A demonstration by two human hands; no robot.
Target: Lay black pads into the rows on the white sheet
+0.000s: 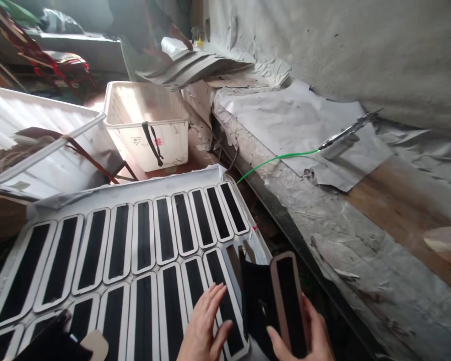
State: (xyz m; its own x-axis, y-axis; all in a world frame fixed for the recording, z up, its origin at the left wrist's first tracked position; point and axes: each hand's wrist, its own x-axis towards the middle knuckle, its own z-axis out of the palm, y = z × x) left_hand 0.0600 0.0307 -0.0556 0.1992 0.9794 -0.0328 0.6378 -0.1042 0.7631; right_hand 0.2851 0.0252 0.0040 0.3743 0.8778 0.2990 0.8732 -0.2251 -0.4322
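**benchrat:** So what's going on at the bottom of the frame? Looks like the left hand (pixel 205 326) is just lying flat on the white sheet (pixel 128 240), the one full of black strips (pixel 184 223) in rows.

**gluepot_99:** Yep, fingers spread and loose, palm down on the sheet, gripping nothing. My read is it's pinning the sheet so it doesn't slide. The right hand (pixel 304 336) is the busy one: it's wrapped around a black strip with a tan border (pixel 287 301), thumb across the front, fingers behind, holding it upright just off the sheet's right edge.

**benchrat:** There's an empty slot (pixel 235 258) in the sheet right beside it (could be where that piece sat, can't say for sure).

**gluepot_99:** Some floppy black material (pixel 257 301) hangs right next to the held strip too; hard to tell if it's attached.

**benchrat:** Rest of the place: white plastic tub (pixel 146 125) beyond the sheet, paper-covered workbench (pixel 323 200) on the right with a green wire (pixel 278 159) running to a metal tool (pixel 348 131).
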